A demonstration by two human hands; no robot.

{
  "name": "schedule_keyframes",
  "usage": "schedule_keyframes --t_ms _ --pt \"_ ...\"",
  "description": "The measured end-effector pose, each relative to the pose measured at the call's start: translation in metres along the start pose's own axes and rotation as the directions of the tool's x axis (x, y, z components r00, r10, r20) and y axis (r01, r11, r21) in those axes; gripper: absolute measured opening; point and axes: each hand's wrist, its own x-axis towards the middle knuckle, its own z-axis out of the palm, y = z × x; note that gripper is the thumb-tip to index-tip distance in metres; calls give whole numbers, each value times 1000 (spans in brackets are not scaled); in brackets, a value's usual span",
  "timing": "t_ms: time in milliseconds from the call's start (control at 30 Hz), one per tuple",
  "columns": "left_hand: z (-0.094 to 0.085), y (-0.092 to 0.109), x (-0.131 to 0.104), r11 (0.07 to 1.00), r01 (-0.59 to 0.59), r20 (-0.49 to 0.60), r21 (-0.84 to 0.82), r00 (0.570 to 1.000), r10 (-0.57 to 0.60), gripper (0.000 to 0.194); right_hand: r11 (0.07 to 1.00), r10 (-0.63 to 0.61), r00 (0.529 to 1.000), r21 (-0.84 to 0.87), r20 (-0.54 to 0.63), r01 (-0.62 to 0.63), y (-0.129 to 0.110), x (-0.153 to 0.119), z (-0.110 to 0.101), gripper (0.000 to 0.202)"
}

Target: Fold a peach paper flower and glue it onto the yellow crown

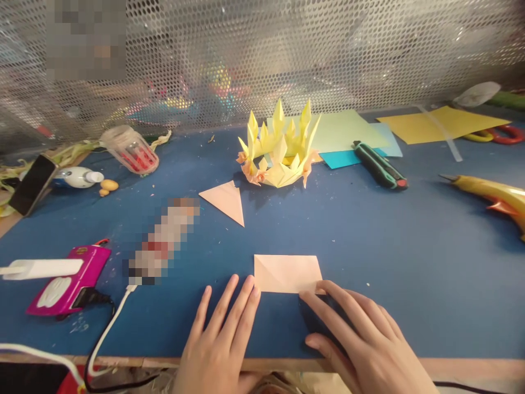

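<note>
A pale pink sheet of paper folded into a rectangle (287, 272) lies flat on the blue table, with a diagonal crease at its left end. My left hand (223, 334) lies with fingers stretched out, the fingertips at the sheet's lower left corner. At the lower right corner, my right hand (361, 331) rests its fingertips on the paper, thumb held apart. Beyond them sits a pink paper triangle (227, 201). Farther back stands a yellow folded-paper crown (281, 158) with small orange paper flowers around its base.
Coloured sheets (344, 131), a green utility knife (379, 164) and a yellow glue gun (492, 191) lie at the back and right. On the left are a jar (130, 150), a phone (33, 185), a magenta box (69, 279) and a white cable (109, 323). Perforated metal mesh (348, 49) stands behind.
</note>
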Motion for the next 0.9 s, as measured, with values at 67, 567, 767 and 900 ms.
schedule_keyframes --t_ms 67,567,767,900 --pt "2 2 0 999 23 -10 -37 1000 -24 81 1000 18 1000 -1 -16 -18 6 -6 -2 42" --pt "-9 4 5 933 181 -54 -312 977 -208 81 962 236 971 133 42 -240 15 -18 -10 48" --pt "-5 16 28 764 353 -39 -540 896 -442 75 876 405 914 288 -8 -386 3 12 -2 61" --pt "-6 15 41 668 394 -3 -631 860 -510 75 857 407 913 355 -23 -373 0 27 2 54"
